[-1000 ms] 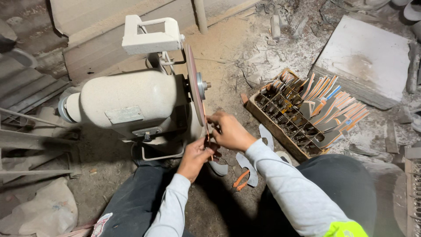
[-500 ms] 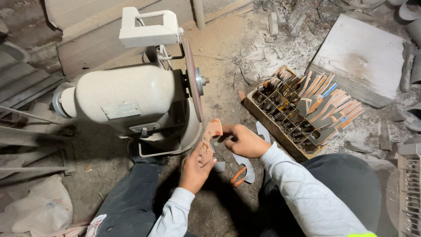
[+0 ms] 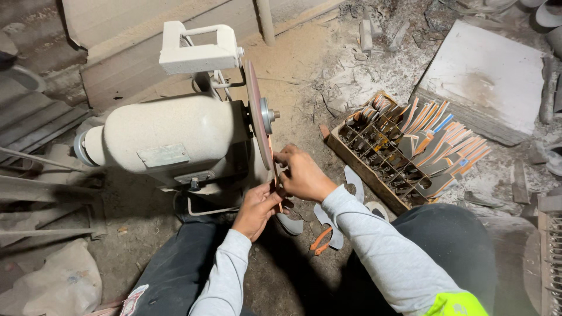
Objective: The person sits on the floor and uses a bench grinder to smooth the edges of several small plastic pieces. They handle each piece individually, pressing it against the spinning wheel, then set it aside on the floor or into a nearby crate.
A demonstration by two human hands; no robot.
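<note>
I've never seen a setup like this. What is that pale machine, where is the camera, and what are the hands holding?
The camera sits on the person's head, looking down at their own arms. The pale machine is a bench grinder with a thin reddish grinding disc on its side. The left hand and right hand together hold a thin orange-edged strip against the disc's rim. On the dusty floor lie a wooden crate packed with similar blades, a few flat grey blades, and a pale slab.

A gritty workshop: bench grinder (image 3: pixel 175 137), dusty floor (image 3: pixel 304 64), crate of blades (image 3: pixel 404 152).
</note>
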